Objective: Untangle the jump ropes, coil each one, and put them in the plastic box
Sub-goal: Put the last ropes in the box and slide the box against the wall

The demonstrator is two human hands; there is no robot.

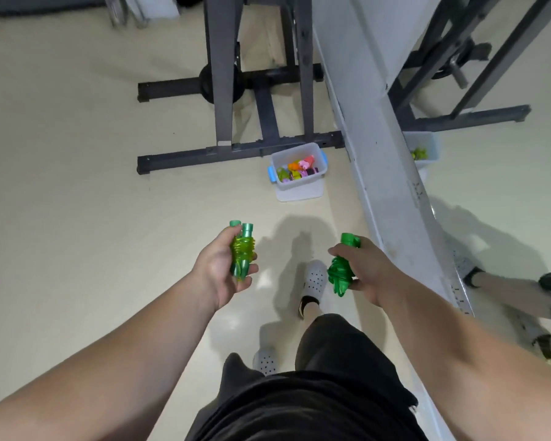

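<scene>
While both arms extend forward, left hand (223, 268) grips lime-green coiled jump rope with green handles (242, 249) | right hand (363, 272) grips dark-green coiled jump rope (339, 275) | translucent plastic box with blue latches (299, 183) stands ahead on cream floor (77, 186), bare floor between | box borders: black steel frame bar (204, 154) just behind, grey slanted beam (388, 173) near right side

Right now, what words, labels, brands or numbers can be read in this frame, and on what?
None can be read.
On the plastic box: no label shows.
On the yellow-green jump rope in the left hand and the dark green jump rope in the right hand: no print shows.
Dark marks on the grey ledge: too blurred to read.
</scene>
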